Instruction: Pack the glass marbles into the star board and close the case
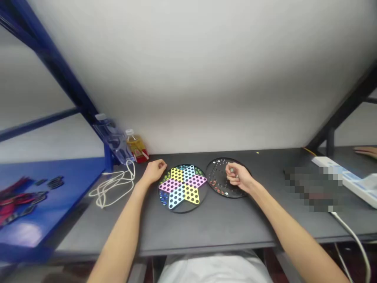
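**Blue panel (44, 200):** glossy, at far left, with blurred red and black objects on it
**Clear plastic holder (110, 137):** angular, see-through, just beside a plastic bottle (136, 147) of yellow liquid with a red label
**White cable (113, 188):** thin, loosely looped on the dark desk (224, 224)
**Left hand (154, 171):** fingers curled narrow at the upper rim of the star board; anything inside hidden
**Star board (182, 188):** round, black, with a pastel star, pink, yellow and blue, dotted with holes; glass marbles in the dark wedges
**Black board (216, 173):** round, perforated, with small marbles scattered in holes, partly hidden under the right hand
**Right hand (237, 176):** fingertips pinched narrow on a small glass marble (232, 170), just above the black board
**Pixelated patch (312, 188):** on the desk, impossible to make out
**White plastic device (344, 177):** flat, cut off by the frame edge
**Another person's hand (365, 151):** at the far right edge, cut off
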The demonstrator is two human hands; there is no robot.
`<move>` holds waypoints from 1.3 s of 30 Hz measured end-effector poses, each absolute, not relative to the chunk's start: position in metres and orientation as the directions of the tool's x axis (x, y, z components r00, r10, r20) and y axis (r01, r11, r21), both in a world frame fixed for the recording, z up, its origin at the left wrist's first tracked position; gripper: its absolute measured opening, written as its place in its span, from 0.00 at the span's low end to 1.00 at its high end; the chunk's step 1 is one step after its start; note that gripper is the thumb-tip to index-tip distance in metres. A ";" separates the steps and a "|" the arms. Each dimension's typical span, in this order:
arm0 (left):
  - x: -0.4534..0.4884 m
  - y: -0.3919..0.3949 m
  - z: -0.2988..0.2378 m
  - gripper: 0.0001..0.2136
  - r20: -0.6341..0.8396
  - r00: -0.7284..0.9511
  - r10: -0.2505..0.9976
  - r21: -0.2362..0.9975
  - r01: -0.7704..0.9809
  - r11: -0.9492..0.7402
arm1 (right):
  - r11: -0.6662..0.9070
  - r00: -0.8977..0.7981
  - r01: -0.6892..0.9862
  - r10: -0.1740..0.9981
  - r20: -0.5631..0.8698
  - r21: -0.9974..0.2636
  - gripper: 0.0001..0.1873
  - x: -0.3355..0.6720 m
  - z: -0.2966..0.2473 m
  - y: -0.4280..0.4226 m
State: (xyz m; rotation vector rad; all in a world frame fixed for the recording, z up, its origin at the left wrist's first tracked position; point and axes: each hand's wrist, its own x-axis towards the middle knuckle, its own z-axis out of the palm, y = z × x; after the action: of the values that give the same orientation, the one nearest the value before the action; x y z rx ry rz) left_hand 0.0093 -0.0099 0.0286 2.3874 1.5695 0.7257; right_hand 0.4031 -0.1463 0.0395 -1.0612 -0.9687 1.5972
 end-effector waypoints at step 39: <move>0.025 -0.025 0.048 0.14 0.198 0.389 0.900 0.675 0.611 -0.413 | -0.130 -0.050 -0.570 0.991 -0.123 -0.811 0.16 0.416 0.049 -0.149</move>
State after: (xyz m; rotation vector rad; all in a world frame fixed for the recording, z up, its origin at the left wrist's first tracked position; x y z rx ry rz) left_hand 0.0245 -0.0246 0.0483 2.1493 1.2925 0.7596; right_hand 0.4156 -0.1489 0.0491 -0.8294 -0.6878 1.5405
